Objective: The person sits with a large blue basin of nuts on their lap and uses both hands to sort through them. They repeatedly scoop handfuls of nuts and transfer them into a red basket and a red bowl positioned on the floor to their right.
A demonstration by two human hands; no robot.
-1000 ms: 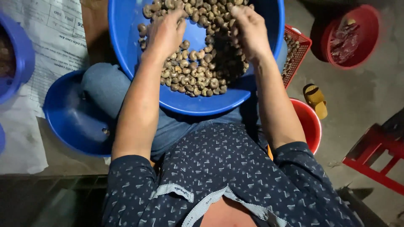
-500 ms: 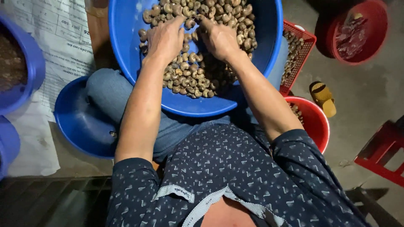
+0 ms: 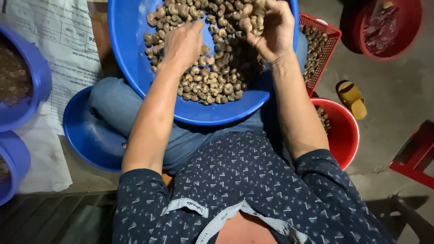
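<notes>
Head camera looks down on a wide blue plastic basin [image 3: 135, 68] resting on the person's lap, heaped with curved brown cashew nuts in the shell [image 3: 212, 77]. Left hand [image 3: 183, 43] lies palm-down and loose on the heap, fingers spread over the nuts, gripping nothing. Right hand [image 3: 271, 31] is raised just above the pile at the basin's far right, fingers curled around a few nuts. A red mesh plastic basket [image 3: 323, 43] stands just beside the basin.

The blue basin [image 3: 135, 68] and right hand's fingers [image 3: 266, 9] run off the top edge.
</notes>
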